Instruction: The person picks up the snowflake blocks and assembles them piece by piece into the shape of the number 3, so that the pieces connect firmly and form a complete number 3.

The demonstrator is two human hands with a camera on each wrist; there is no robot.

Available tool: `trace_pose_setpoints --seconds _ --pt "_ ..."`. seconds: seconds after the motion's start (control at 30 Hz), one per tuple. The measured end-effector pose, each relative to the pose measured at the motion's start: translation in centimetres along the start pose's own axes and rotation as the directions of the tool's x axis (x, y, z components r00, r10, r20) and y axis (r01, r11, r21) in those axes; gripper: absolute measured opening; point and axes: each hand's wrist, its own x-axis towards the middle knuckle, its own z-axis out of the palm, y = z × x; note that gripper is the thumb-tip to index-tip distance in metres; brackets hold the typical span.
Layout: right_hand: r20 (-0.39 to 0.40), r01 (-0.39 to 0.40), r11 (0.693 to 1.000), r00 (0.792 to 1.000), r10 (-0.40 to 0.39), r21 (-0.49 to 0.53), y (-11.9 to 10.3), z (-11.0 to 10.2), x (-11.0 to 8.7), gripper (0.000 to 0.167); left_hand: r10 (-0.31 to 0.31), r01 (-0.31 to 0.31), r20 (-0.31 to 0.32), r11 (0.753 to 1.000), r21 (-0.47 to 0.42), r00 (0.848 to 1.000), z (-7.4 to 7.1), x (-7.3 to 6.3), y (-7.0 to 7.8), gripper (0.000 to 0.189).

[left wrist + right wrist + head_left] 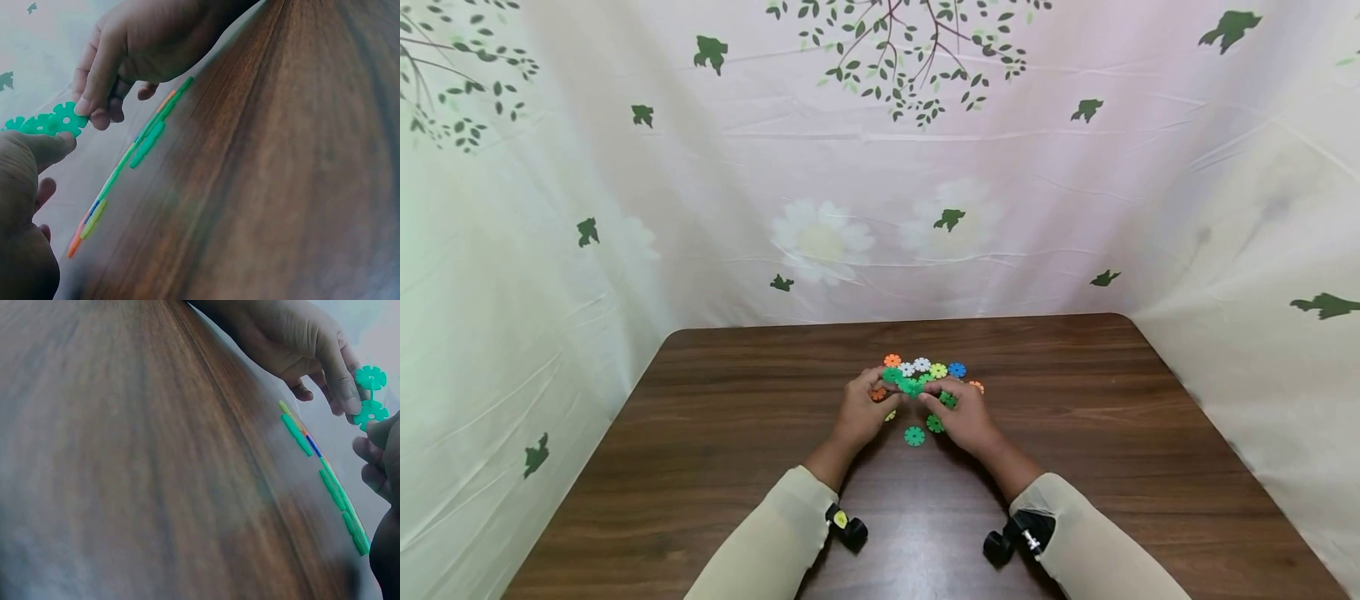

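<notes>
My left hand and right hand meet over the middle of the table. Between them they hold several linked green notched plastic discs, raised above the tabletop. Left thumb and fingers pinch one end of the green discs; the right thumb and fingers pinch the other. In the right wrist view, two green discs show joined at an angle, partly covered by fingertips. Around the hands lie loose discs: a green one in front, an orange one by the left fingers, another green one beside the right thumb.
Behind the hands lie more loose discs, among them orange, white, yellow and blue. The brown wooden table reaches back to a printed cloth curtain, which also hangs at both sides.
</notes>
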Motion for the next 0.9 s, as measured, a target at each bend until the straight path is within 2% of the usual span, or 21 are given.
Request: trace_pose_setpoints --seconds 0.1,0.23,0.5,0.67,0.73,0.9 --pt "-0.009 0.038 0.998 0.999 -0.039 -0.044 -0.06 -0.01 -0.01 0.008 0.015 -0.015 -0.011 0.999 0.033 1.0 0.01 0.03 0.09 0.021" --pt "-0.014 0.072 0.995 0.997 -0.073 -0.072 0.05 -0.01 -0.03 0.005 0.026 -0.026 -0.005 0.999 0.032 1.0 0.05 0.03 0.14 0.016" --pt "-0.032 0.056 0.998 0.998 -0.056 0.0 0.35 0.03 0.0 0.006 0.023 -0.023 0.047 1.0 0.011 0.999 0.18 -0.05 -0.3 0.004" --pt "-0.027 0.051 0.996 0.998 -0.053 -0.068 0.41 0.07 0.05 0.003 0.025 -0.026 0.04 0.999 0.02 0.999 0.16 0.02 -0.32 0.008" --pt "-0.002 0.062 0.99 0.998 -0.063 -0.126 0.46 0.04 0.09 0.005 0.016 -0.016 0.03 1.0 0.021 0.999 0.12 0.04 -0.26 0.009" --pt "0.141 0.11 0.959 0.987 -0.074 -0.262 0.47 -0.17 0.0 0.016 0.006 -0.006 -0.022 1.0 0.021 1.0 0.05 -0.01 -0.18 0.014"
